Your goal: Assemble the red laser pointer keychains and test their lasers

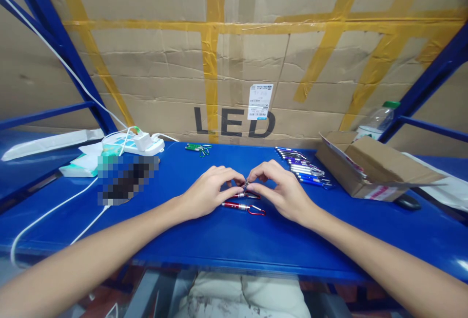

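My left hand point(210, 189) and my right hand point(283, 189) meet above the middle of the table, both closed in a pinch. Between their fingertips is a small dark metallic piece point(246, 183), too small to name and mostly hidden by the fingers. Just below the fingers lies a red keychain light point(239, 195), partly covered by my left thumb. Nearer to me rests another red keychain light point(236, 206) with a red carabiner clip point(257, 210) at its right end.
Green keychain lights point(197, 148) lie at the back; several blue, purple and silver ones point(302, 168) form a row on the right. An open cardboard box point(365, 167) and a bottle point(378, 118) stand beyond them. A power strip point(146, 145) with white cables sits left.
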`<action>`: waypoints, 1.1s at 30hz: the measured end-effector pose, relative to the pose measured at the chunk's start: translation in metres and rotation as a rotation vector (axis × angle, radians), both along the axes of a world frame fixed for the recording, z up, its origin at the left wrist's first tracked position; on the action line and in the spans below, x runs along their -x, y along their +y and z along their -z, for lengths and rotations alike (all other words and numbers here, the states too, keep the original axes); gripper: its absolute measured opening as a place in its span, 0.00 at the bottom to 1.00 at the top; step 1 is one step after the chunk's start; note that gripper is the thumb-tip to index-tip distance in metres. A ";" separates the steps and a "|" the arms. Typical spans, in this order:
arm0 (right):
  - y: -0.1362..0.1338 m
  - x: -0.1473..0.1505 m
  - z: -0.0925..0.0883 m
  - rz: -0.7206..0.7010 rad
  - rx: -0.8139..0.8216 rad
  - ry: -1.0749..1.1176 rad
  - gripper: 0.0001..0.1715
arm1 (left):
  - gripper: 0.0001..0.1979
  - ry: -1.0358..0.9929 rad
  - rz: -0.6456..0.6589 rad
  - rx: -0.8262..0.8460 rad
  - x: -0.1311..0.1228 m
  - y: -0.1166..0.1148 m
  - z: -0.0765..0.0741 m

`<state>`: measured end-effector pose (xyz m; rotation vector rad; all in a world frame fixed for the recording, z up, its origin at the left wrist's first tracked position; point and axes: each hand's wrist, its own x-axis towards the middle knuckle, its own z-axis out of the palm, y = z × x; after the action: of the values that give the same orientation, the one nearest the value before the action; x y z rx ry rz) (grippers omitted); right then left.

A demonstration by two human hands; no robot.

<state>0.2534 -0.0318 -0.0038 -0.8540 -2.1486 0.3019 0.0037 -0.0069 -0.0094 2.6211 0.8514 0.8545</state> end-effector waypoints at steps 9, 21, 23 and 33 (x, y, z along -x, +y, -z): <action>-0.001 0.000 -0.001 -0.061 -0.113 -0.114 0.06 | 0.06 -0.024 0.003 -0.012 -0.001 -0.001 0.001; 0.021 -0.017 0.004 0.323 -0.177 -0.281 0.08 | 0.06 -0.091 -0.026 0.001 0.003 0.004 -0.002; 0.031 -0.026 0.009 0.403 -0.160 -0.456 0.06 | 0.06 -0.099 -0.044 -0.001 0.003 0.004 -0.004; 0.029 -0.021 0.017 0.432 -0.002 -0.674 0.04 | 0.05 -0.106 -0.109 0.022 0.002 0.004 -0.005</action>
<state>0.2746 -0.0029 -0.0205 -1.5485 -2.4639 -0.2483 0.0014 -0.0031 -0.0045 2.5043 0.9767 0.9971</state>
